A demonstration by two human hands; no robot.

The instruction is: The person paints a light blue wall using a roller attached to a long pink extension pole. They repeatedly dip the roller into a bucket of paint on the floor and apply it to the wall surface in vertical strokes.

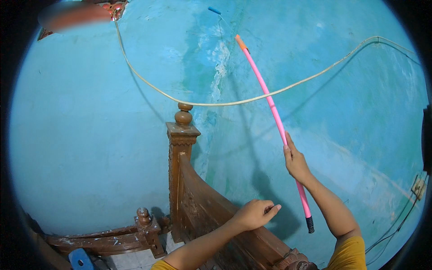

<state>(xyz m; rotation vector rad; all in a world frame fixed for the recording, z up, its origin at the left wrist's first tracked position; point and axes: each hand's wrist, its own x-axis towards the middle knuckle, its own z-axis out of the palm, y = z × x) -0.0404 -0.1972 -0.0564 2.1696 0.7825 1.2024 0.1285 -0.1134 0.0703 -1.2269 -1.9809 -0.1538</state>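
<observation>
My right hand [297, 166] is closed around a long pink pole [273, 110], a little below its middle. The pole slants up and to the left, with a black grip [309, 224] at its lower end. Fitted to its top is the orange handle [241, 42] of a paint roller, whose thin wire leads to a small blue roller [214, 10] against the blue wall [103, 112]. My left hand [256, 214] has curled fingers and its thumb pointing right, with nothing visible in it. It appears over the carved wooden bed panel [211, 193]; whether they touch I cannot tell.
A pale cable [211, 105] sags across the wall, crossing the pole in view. A carved wooden post [182, 135] stands left of centre. Lower left are a low paint-spotted wooden piece [99, 240] and a blue plastic object [81, 259]. Dark wires hang by a socket [419, 189] at right.
</observation>
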